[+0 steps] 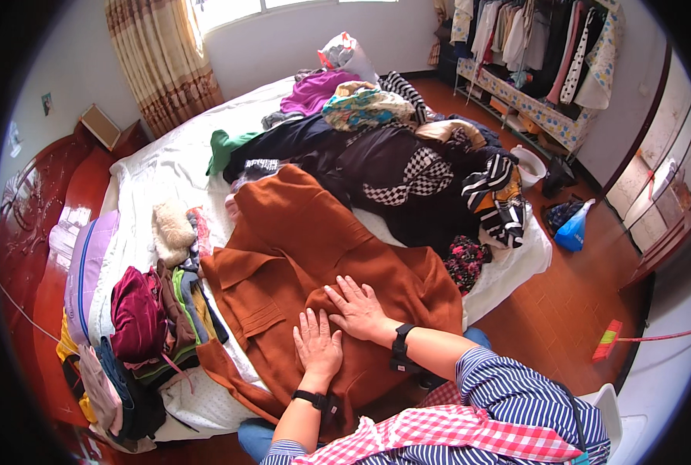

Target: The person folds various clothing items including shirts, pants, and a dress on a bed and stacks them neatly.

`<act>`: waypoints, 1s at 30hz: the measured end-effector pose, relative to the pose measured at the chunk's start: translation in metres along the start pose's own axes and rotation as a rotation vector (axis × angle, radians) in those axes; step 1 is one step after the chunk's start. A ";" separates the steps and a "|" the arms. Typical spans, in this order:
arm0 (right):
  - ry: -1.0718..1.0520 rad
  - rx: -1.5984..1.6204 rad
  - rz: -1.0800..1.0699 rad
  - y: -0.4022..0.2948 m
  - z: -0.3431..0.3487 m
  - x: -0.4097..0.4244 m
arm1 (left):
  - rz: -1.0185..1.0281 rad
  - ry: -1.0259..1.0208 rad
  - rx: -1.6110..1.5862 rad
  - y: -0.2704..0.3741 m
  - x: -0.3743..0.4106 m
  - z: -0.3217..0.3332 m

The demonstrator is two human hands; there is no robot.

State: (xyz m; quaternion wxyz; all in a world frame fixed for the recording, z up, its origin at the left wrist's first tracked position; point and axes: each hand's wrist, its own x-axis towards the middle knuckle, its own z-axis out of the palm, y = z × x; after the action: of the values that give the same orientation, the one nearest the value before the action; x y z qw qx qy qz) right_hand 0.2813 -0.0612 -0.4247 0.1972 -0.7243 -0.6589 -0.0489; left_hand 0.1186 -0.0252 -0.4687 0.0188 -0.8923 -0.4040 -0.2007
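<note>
A rust-brown coat (316, 232) lies spread over the near edge of the bed, creased, with one sleeve towards the left and the other towards the right. My left hand (319, 343) rests flat on it, palm down, fingers a little apart. Just to the right and slightly farther off, my right hand (358, 308) also presses flat on the cloth, its fingers spread. Neither hand grips anything. Beyond the coat is a heap of dark clothes (380, 157), with a black-and-white checked piece (424, 174) among them.
Stacked folded clothes (191, 308) and a maroon velvet garment (138, 314) lie at the left, near a lilac padded item (90, 267). A stuffed plastic bag (351, 55) stands at the far end. On the floor at right are a white bucket (528, 165), a blue bag (572, 229) and a broom (607, 340).
</note>
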 end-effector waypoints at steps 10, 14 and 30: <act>-0.156 0.060 0.023 0.008 0.021 0.016 | -0.138 -0.133 0.024 -0.005 0.012 0.012; -0.306 0.224 0.081 0.023 -0.010 0.020 | -0.070 -0.064 -0.048 -0.010 0.011 -0.001; -0.006 1.281 1.119 0.152 -0.088 -0.153 | 0.211 -0.238 0.017 0.061 -0.019 -0.014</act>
State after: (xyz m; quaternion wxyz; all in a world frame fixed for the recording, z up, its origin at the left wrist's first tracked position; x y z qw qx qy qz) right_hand 0.4261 -0.2435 -0.4285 0.5625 -0.6921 -0.1046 0.4400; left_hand 0.1468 -0.0827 -0.4549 -0.0005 -0.9471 -0.3091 -0.0870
